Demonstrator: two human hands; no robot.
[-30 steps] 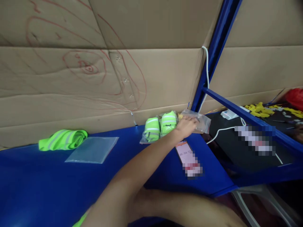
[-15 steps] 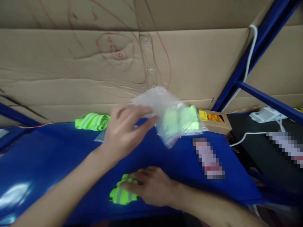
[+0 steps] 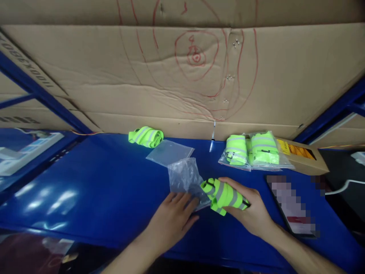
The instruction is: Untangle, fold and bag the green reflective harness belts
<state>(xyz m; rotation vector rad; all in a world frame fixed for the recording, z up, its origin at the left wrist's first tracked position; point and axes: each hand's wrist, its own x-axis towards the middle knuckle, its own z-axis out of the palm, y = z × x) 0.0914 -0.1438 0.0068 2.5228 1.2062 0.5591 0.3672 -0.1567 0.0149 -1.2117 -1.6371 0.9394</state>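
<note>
My right hand (image 3: 252, 209) grips a folded neon green reflective strap (image 3: 225, 193) with grey bands and a black clip at its end, raised over the table's front middle. To its left, my left hand (image 3: 173, 217) lies with fingers stretched over the lower part of a clear plastic zip bag (image 3: 185, 175). The bag is flat and partly hidden under that hand and the strap. Another clear bag (image 3: 172, 152) lies just behind it. At the back, a rolled reflective strap (image 3: 146, 137) rests unbagged beside that bag.
Bagged reflective straps (image 3: 264, 148) lie at the back right, against an open-windowed cardboard box (image 3: 309, 158). A phone (image 3: 293, 205) with a blurred screen lies right of my right hand. Cardboard (image 3: 137, 102) walls off the back of the blue table (image 3: 99, 182). Blue frame posts (image 3: 330, 110) stand at both sides.
The strap has been lifted off the table in my right hand. My left hand has come down onto a clear bag on the table. The view has swung left.
</note>
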